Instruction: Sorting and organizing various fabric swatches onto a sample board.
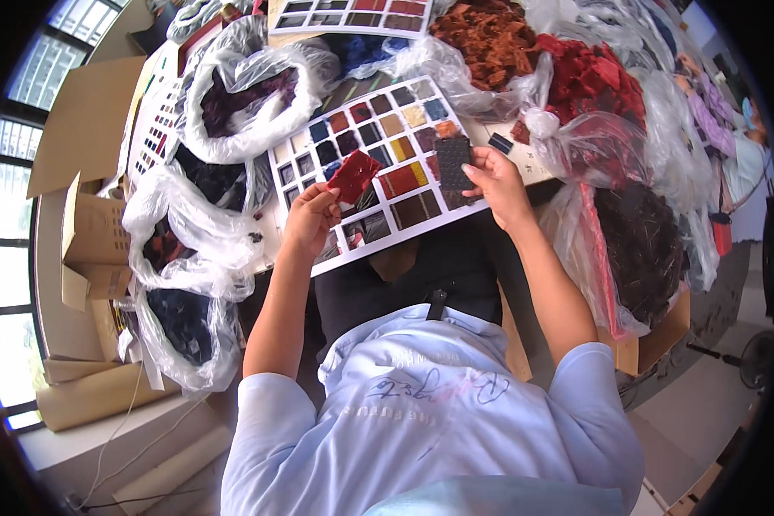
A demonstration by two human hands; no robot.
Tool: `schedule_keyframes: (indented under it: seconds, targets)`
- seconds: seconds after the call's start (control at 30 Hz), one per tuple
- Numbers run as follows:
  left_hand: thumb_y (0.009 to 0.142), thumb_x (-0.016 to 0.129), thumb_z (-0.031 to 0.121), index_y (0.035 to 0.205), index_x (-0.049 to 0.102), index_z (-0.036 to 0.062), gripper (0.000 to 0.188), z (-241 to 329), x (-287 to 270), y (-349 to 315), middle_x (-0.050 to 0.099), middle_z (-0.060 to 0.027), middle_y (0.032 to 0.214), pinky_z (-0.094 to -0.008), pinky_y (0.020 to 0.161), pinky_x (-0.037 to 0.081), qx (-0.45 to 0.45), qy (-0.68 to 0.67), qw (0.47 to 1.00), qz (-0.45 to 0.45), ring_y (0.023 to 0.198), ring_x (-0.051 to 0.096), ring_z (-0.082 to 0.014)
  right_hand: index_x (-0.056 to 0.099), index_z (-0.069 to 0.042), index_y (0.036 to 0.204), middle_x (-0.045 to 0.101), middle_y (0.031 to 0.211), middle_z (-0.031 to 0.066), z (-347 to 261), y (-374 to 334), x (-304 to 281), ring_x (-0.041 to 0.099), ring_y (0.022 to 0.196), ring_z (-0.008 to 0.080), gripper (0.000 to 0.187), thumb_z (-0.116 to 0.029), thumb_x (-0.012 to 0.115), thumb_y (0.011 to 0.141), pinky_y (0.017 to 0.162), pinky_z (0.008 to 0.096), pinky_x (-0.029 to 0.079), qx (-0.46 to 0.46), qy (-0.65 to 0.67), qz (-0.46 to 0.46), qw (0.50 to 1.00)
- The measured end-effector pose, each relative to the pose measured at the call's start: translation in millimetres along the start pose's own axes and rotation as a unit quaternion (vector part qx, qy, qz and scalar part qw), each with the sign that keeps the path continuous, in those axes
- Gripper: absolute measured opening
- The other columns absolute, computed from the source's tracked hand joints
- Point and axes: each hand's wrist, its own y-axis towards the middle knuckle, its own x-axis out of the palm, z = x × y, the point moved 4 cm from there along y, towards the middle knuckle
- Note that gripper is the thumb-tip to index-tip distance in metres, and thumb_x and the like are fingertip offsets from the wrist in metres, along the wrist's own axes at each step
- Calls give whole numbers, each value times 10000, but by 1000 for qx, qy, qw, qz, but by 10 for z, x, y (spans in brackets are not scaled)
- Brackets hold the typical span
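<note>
My left hand (312, 217) pinches the lower left end of a red fabric swatch (353, 175), held tilted over a white sample board (402, 234). The board has a grid of compartments with swatches in red, navy, tan, yellow and brown. On the right, my right hand (500, 184) grips a dark grey textured rectangular piece (452, 162) between thumb and fingers. It stands nearly upright over the board's right edge and hides some compartments. A small orange scrap (445, 129) shows just above it.
Open plastic bags of dark pieces (241, 138) line the left. Bags of orange-brown scraps (490, 47), red scraps (589, 86) and dark brown pieces (636, 249) stand behind and to the right. Another sample board (353, 19) lies at the far edge. Cardboard boxes (99, 228) stand at left.
</note>
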Motion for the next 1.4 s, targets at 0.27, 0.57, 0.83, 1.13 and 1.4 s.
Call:
schedule_keyframes:
  seconds: [0.27, 0.57, 0.83, 1.13, 1.4]
  targets:
    - [915, 688, 124, 908, 660, 84, 49, 212, -774, -220, 628, 11, 742, -226, 551, 456, -38, 112, 993, 21, 593, 555, -75, 629, -44, 987, 609, 953, 73, 46, -374, 1501, 613, 947, 253, 194, -41, 593, 797, 759, 363, 532, -477, -452, -183, 731]
    - [908, 684, 132, 960, 700, -6, 149, 64, -485, 236, 675, -49, 791, -271, 573, 527, -63, 293, 954, -25, 626, 599, -112, 608, -67, 803, 524, 839, 47, 292, -441, 1658, 553, 845, 221, 61, -119, 597, 773, 693, 343, 501, -458, -505, -251, 687]
    - [827, 743, 142, 980, 625, -3, 242, 103, -237, 335, 674, -194, 716, -426, 621, 544, 113, 548, 829, -2, 691, 700, -343, 692, -2, 867, 571, 897, 85, 405, -471, 1692, 573, 858, 256, 136, -28, 620, 754, 757, 375, 520, -352, -538, -242, 727]
    - [817, 683, 102, 980, 654, 52, 172, 103, 3, 116, 677, -148, 936, -431, 783, 510, 324, 650, 687, -26, 881, 632, -352, 699, 31, 995, 603, 1156, 172, 353, -326, 1693, 556, 1141, 331, 230, -48, 609, 798, 931, 399, 509, -294, -544, -312, 722]
    - [748, 664, 123, 905, 715, 77, 172, -52, 171, 38, 636, -63, 1054, -391, 863, 471, 345, 746, 555, -128, 987, 588, -259, 676, 63, 1029, 560, 1286, 183, 501, -419, 1879, 516, 1212, 364, 273, -105, 642, 817, 965, 414, 535, -230, -600, -353, 679]
